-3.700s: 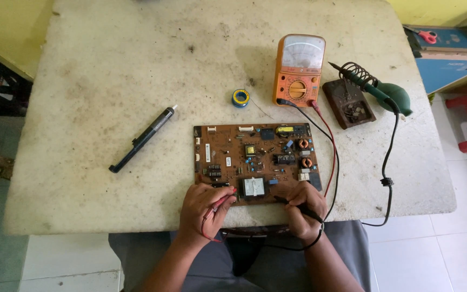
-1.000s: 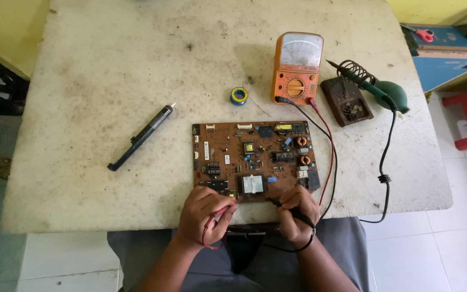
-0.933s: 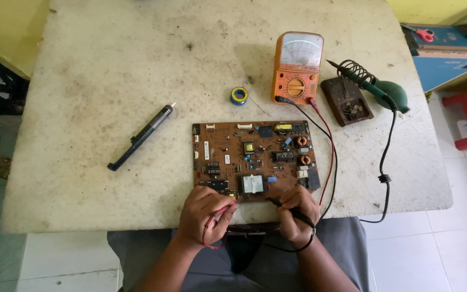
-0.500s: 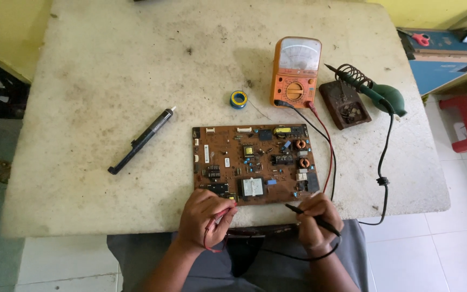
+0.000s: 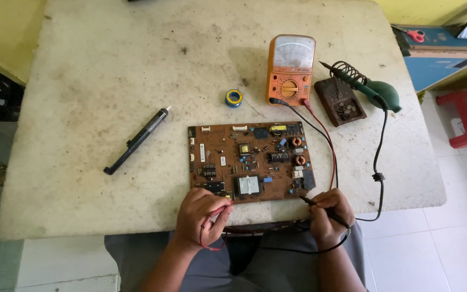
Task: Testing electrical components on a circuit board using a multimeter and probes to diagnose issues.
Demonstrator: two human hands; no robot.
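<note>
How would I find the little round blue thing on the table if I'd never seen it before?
Start at the big pale table and find the orange meter standing near its far edge. Just left of the meter's bottom, above the brown circuit board, lies a small spool of wire. It is the only ring-shaped thing there, blue with a yellow middle.

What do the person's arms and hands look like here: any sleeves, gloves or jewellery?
Both forearms are bare, with no sleeves in view. The left hand and right hand wear no gloves, and no ring, watch or bracelet is visible. The fingers are uncovered.
</note>
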